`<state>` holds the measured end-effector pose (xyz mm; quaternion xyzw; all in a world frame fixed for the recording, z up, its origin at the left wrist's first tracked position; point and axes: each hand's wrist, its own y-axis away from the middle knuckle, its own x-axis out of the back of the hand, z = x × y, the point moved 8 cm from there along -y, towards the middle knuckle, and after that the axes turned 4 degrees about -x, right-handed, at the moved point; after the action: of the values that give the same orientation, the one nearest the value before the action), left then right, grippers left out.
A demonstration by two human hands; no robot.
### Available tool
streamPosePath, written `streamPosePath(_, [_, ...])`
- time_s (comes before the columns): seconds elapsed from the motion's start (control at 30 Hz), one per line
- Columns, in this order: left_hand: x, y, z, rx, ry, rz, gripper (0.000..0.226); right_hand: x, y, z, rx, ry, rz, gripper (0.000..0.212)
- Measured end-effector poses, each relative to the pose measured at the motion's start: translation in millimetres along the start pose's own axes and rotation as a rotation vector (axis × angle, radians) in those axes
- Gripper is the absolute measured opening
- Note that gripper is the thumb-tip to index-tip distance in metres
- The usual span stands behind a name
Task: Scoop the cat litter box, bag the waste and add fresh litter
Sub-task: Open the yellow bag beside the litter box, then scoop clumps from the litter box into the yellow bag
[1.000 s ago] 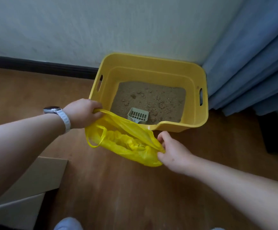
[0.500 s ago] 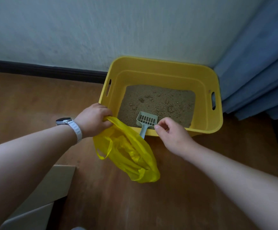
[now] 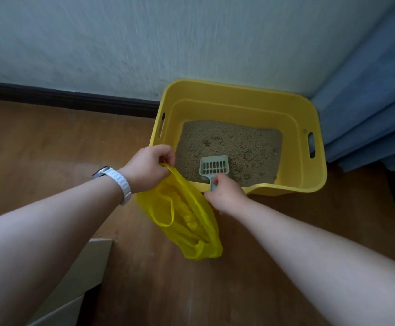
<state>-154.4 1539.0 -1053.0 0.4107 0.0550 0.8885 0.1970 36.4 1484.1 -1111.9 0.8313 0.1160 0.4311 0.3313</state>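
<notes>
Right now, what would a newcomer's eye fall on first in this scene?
The yellow litter box stands by the wall, partly filled with sandy litter. At its near edge the right hand grips the grey scoop, and the left hand holds a yellow plastic bag hanging beside the box.

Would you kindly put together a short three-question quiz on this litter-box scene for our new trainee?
1. True or false: the left hand grips a handle of the yellow bag.
2. What does the right hand hold? A) the handle of the scoop; B) the box rim; C) the bag.
3. Fill in: the scoop's slotted head rests on the ____ inside the litter box.

Key: 1 true; 2 A; 3 litter.
</notes>
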Motion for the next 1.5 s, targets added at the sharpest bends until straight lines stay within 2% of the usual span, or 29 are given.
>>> streamPosePath(0.1, [3.4, 2.5, -4.7, 0.007, 0.014, 0.002, 0.024, -0.4, -4.3, -0.3, 0.006, 0.017, -0.004, 0.028])
streamPosePath(0.27, [7.7, 13.4, 2.0, -0.122, -0.172, 0.027, 0.016, 11.6, -3.2, 0.9, 0.04, 0.13, 0.017, 0.029])
streamPosePath(0.4, [4.3, 20.7, 4.2, -0.214, -0.298, -0.014, 0.047, 28.2, 1.1, -3.6, 0.127, 0.303, -0.004, 0.038])
streamPosePath(0.5, [3.1, 20.2, 3.7, -0.239, -0.345, -0.015, 0.057, 43.9, -0.7, -9.5, 0.182, 0.342, -0.032, 0.034])
streamPosePath(0.63, [0.7, 14.3, 2.8, -0.193, -0.377, 0.036, 0.049, 59.8, -1.1, -16.8, 0.227, 0.317, -0.046, 0.02])
streamPosePath(0.77, [1.6, 9.9, 11.1, -0.165, -0.3, 0.136, 0.013, 69.6, 1.7, -8.3, 0.245, 0.35, -0.03, 0.015])
streamPosePath(0.93, [1.4, 10.1, 4.9, -0.223, -0.357, 0.099, 0.014, 86.1, 1.6, 3.6, 0.234, 0.312, 0.01, 0.012])
streamPosePath(1.1, [-3.3, 21.7, 7.6, -0.264, -0.415, 0.017, 0.046, 89.9, 1.8, 6.3, 0.246, 0.275, 0.018, 0.011])
streamPosePath(1.17, [-4.5, 21.4, 3.2, -0.27, -0.454, -0.002, 0.051, 86.6, 2.0, 7.6, 0.257, 0.31, -0.014, 0.013])
streamPosePath(1.27, [-4.9, 18.5, -1.1, -0.305, -0.49, 0.02, 0.048, 88.7, 0.9, 10.3, 0.282, 0.36, -0.018, 0.012])
streamPosePath(1.4, [-5.8, 14.4, -1.7, -0.305, -0.482, 0.029, 0.048, 105.7, -7.1, 21.3, 0.31, 0.352, 0.044, 0.021])
streamPosePath(1.5, [-5.4, 12.4, -2.9, -0.284, -0.442, 0.036, 0.038, 114.8, -11.7, 33.8, 0.323, 0.421, 0.032, 0.026])
